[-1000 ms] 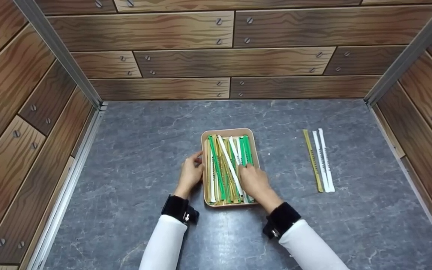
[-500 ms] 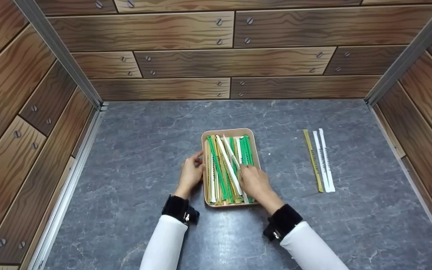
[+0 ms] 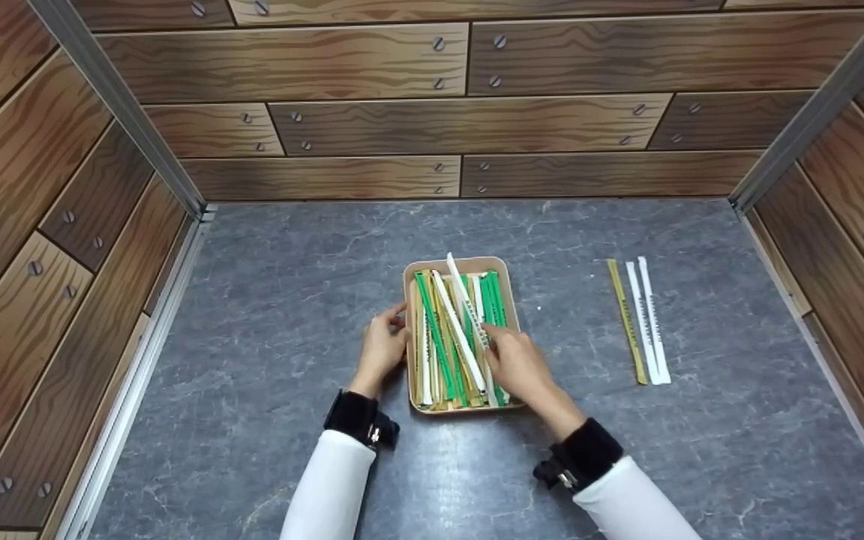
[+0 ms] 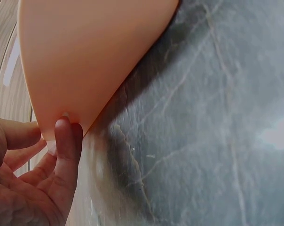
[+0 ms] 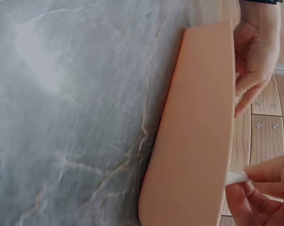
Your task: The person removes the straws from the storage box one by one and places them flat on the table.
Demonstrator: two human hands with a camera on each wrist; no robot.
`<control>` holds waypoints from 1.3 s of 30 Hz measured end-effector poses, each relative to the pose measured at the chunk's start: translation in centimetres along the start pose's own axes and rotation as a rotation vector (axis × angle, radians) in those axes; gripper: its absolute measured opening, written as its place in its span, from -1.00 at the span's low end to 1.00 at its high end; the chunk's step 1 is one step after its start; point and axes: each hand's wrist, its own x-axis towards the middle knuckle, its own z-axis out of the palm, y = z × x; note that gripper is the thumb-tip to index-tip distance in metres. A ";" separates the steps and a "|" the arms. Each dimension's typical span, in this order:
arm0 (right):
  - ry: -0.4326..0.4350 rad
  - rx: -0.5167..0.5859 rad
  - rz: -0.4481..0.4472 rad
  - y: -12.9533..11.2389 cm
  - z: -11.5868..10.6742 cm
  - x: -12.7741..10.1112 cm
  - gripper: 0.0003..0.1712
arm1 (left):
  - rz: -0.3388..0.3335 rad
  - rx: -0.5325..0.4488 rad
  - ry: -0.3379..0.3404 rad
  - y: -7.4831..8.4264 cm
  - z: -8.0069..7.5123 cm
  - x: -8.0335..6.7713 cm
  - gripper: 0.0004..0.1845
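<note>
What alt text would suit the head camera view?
A person's right hand pinches a white paper stick out of a tan rectangular tray of green, white and gold sticks on a grey stone table, while the left hand holds the tray's rim.

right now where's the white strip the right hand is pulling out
In the head view the white strip is pinched by the right hand, slanting up over the tray's far rim, mid-table.

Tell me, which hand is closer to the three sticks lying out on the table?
Right. The right hand is over the tray, on the side facing the three sticks. The left hand holds the tray's far side, farther away.
</note>
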 end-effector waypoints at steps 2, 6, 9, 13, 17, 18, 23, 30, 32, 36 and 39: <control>0.003 0.049 0.021 0.3 -0.4 -0.1 -0.45 | 0.001 0.010 0.000 -0.1 0.0 0.0 -0.48; 0.050 0.123 0.048 1.3 -1.6 -0.5 -0.45 | 0.009 0.025 0.001 -0.1 0.0 0.0 -0.49; 0.115 0.135 0.058 2.5 -2.6 -0.7 -0.48 | 0.006 0.021 0.003 -0.1 0.0 0.0 -0.49; 0.210 0.088 0.080 4.8 -3.8 -0.8 -0.51 | -0.013 0.010 0.003 0.0 0.0 0.0 -0.49; 0.265 0.019 0.126 7.3 -5.1 -1.1 -0.52 | -0.020 0.002 0.004 0.0 0.0 0.0 -0.47; 0.271 0.006 0.142 8.0 -5.5 -1.2 -0.51 | -0.019 0.002 0.004 0.0 0.0 0.0 -0.47; 0.282 -0.009 0.247 10.6 -7.2 -1.8 -0.48 | -0.017 -0.003 0.000 0.0 0.0 0.0 -0.46; 0.267 -0.087 0.461 13.8 -9.3 -2.4 -0.50 | -0.028 -0.018 -0.011 0.1 0.0 0.0 -0.45; 0.235 -0.113 0.509 14.5 -9.7 -2.5 -0.52 | -0.023 -0.022 -0.011 0.1 0.0 0.0 -0.46; 0.187 -0.146 0.582 15.5 -10.1 -2.5 -0.53 | -0.016 -0.022 -0.008 0.1 0.0 0.0 -0.47; 0.166 -0.159 0.609 15.9 -10.2 -2.5 -0.50 | -0.023 -0.018 -0.011 0.1 0.0 0.0 -0.47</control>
